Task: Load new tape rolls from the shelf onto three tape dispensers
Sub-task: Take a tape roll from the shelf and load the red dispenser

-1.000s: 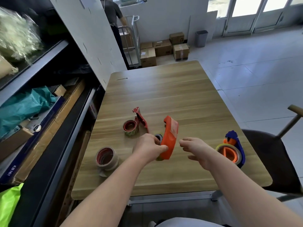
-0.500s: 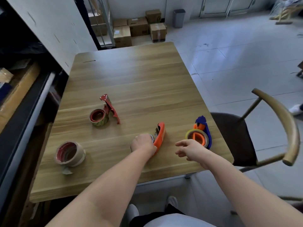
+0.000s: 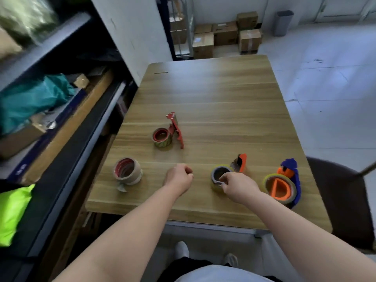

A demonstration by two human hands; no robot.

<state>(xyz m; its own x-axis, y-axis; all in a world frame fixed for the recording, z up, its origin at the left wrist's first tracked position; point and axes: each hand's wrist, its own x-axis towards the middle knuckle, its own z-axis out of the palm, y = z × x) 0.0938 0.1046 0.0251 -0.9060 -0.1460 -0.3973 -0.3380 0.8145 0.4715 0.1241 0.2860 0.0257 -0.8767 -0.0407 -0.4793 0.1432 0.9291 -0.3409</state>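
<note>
An orange tape dispenser (image 3: 241, 162) lies on the wooden table (image 3: 213, 94) near its front edge, with a clear tape roll (image 3: 218, 171) on it. My right hand (image 3: 239, 185) pinches the near rim of that roll. My left hand (image 3: 179, 178) rests on the table to the left of it, curled into a fist with nothing in it. A blue dispenser (image 3: 293, 169) with an orange core and a roll sits at the right. A red dispenser (image 3: 176, 129) with a roll stands mid-table. A loose brown tape roll (image 3: 127, 173) lies at the front left.
A dark shelf unit (image 3: 67, 110) with a teal bag, boxes and a yellow-green bag runs along the table's left side. A dark chair (image 3: 341, 190) stands at the right. Cardboard boxes (image 3: 223, 35) and a grey bin (image 3: 282, 23) sit on the floor beyond.
My left hand has set the orange dispenser down and let go of it. My right hand has moved onto its tape roll. The camera has swung back toward the shelf.
</note>
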